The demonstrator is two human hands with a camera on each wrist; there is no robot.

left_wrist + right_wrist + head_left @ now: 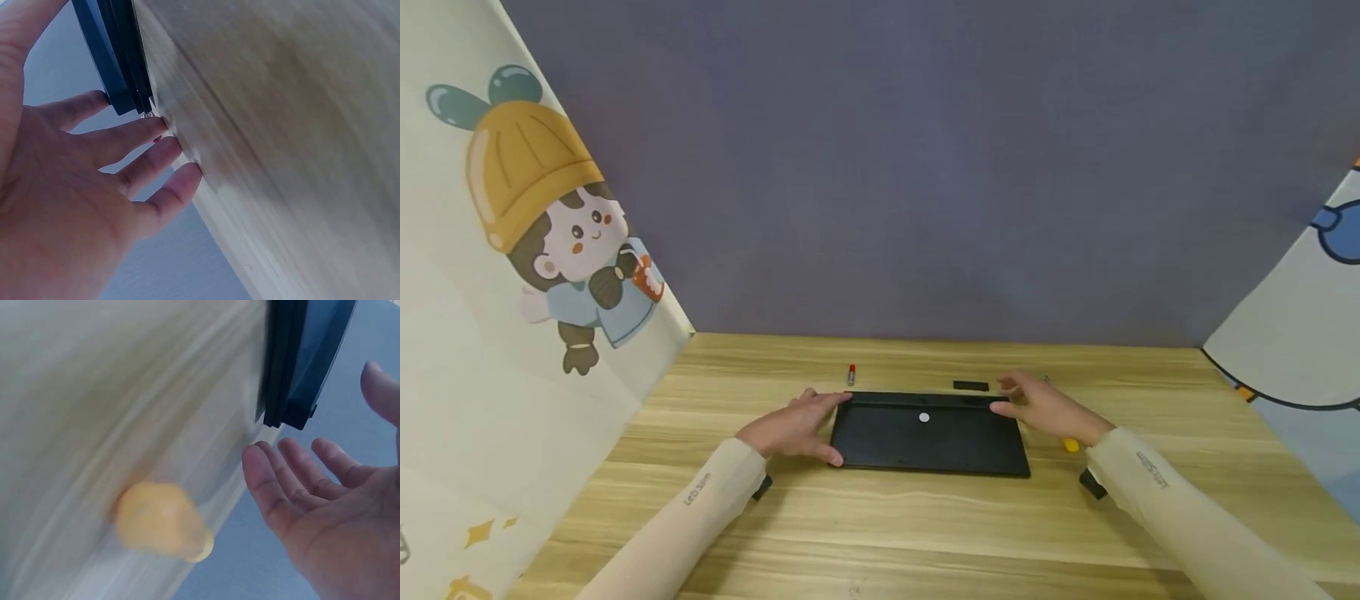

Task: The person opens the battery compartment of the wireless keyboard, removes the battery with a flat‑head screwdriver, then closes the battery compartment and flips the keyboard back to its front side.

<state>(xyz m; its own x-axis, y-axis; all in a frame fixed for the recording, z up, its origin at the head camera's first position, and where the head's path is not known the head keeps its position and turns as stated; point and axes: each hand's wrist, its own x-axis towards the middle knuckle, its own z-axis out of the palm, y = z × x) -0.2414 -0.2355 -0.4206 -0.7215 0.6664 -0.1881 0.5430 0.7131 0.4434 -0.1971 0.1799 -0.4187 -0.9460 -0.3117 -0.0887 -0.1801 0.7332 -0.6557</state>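
A flat black board that looks like a keyboard, underside up (928, 442), lies on the table with a white round sticker on it. At its left edge, my left hand (797, 427) touches the far corner with the index finger and has the thumb by the near corner; its other fingers (181, 181) are spread down to the tabletop. By the far right corner is my right hand (1048, 410), fingers loosely extended and holding nothing. Beyond the board lie a small black strip like a battery cover (970, 385) and a small red-and-grey battery (852, 375).
Beside the right hand lies a yellow-handled tool (1071, 445), mostly hidden in the head view; its yellow end (159, 519) is blurred in the right wrist view. A grey partition (947, 183) stands behind the wooden table (880, 533), with printed panels at both sides.
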